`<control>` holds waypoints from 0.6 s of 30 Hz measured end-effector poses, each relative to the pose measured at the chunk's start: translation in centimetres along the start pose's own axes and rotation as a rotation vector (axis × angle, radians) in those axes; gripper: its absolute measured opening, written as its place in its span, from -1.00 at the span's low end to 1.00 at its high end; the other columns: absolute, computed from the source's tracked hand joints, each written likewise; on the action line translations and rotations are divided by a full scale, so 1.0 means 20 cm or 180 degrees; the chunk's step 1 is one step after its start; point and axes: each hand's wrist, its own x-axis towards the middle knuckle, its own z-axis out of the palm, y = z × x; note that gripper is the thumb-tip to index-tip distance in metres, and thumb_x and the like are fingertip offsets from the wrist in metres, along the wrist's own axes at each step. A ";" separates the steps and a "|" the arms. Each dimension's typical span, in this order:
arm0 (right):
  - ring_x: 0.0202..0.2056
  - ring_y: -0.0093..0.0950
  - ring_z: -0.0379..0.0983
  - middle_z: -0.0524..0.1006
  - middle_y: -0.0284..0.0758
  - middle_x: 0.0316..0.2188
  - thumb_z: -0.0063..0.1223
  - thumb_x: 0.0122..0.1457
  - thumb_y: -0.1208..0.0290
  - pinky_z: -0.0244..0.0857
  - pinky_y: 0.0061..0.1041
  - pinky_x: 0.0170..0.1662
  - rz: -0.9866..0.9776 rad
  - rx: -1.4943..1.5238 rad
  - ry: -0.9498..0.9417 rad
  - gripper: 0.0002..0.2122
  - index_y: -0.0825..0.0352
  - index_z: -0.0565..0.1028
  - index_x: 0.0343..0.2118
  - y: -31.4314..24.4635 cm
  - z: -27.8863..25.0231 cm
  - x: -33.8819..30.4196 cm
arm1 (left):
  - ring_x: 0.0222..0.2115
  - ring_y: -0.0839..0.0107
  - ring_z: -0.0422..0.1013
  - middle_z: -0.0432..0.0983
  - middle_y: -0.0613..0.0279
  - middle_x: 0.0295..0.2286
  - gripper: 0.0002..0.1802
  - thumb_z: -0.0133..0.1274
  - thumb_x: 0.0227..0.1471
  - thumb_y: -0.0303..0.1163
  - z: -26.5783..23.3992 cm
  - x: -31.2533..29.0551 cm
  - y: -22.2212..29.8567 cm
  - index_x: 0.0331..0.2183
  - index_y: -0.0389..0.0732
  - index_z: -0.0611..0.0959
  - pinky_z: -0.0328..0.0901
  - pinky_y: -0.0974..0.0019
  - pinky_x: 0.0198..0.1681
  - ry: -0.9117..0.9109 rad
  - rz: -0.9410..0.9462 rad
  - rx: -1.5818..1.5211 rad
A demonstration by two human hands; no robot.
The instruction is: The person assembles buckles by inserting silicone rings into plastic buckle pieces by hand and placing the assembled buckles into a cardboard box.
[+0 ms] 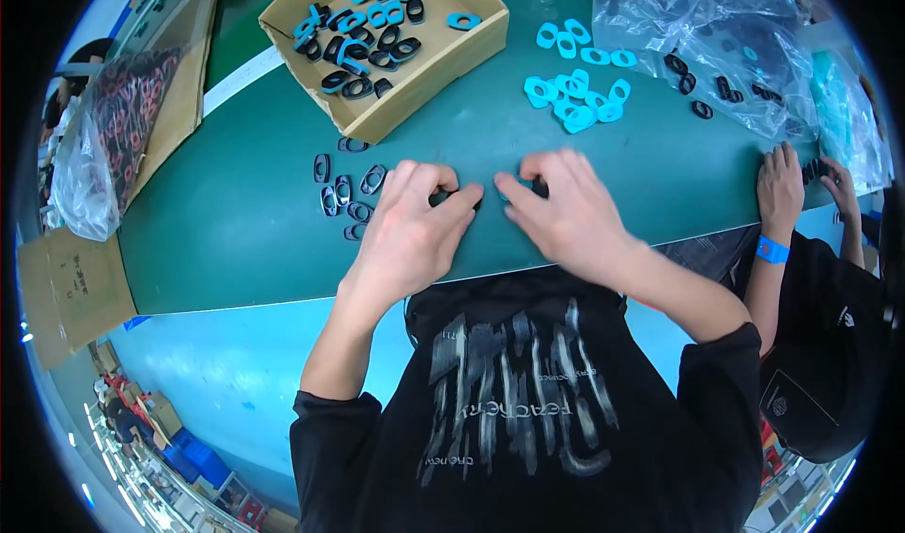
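My left hand [410,236] and right hand [566,213] rest on the desk [236,241], fingers curled, each pinching a small dark ring [448,196]. It looks light and stiff; grip its edges.

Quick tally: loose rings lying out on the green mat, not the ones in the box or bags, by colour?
Black rings, left of the left hand: 8
Blue rings, beyond the right hand: about 13, overlapping
Total: about 21

Small dark parts under the fingertips are left out; they are too hidden to count.
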 end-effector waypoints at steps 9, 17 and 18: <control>-0.15 -0.23 0.36 0.40 -0.18 -0.12 0.26 0.04 0.60 0.31 -0.31 -0.06 0.0590 0.0584 -0.0069 -0.52 0.38 0.47 0.09 0.03 -0.07 -0.07 | -0.26 0.14 0.35 0.40 0.14 -0.31 -0.55 0.31 -0.18 -0.57 0.01 -0.02 0.01 -0.14 -0.26 0.66 0.31 0.16 -0.15 0.0036 -0.0079 -0.0066; -0.19 -0.26 0.38 0.43 -0.28 -0.26 0.30 0.00 0.56 0.31 -0.34 -0.11 0.0175 0.0658 -0.0018 -0.68 0.38 0.57 -0.13 0.08 0.01 0.01 | -0.26 0.11 0.41 0.48 0.10 -0.30 -0.64 0.31 -0.16 -0.59 0.04 0.06 0.05 -0.20 -0.30 0.66 0.36 0.16 -0.19 0.0268 -0.0054 -0.0282; -0.18 -0.26 0.38 0.44 -0.29 -0.27 0.30 -0.01 0.56 0.32 -0.35 -0.11 0.0143 0.0726 -0.0030 -0.67 0.37 0.57 -0.13 0.09 0.01 0.01 | -0.27 0.11 0.41 0.48 0.09 -0.31 -0.64 0.31 -0.16 -0.59 0.04 0.06 0.05 -0.21 -0.30 0.66 0.36 0.16 -0.20 0.0277 0.0001 -0.0302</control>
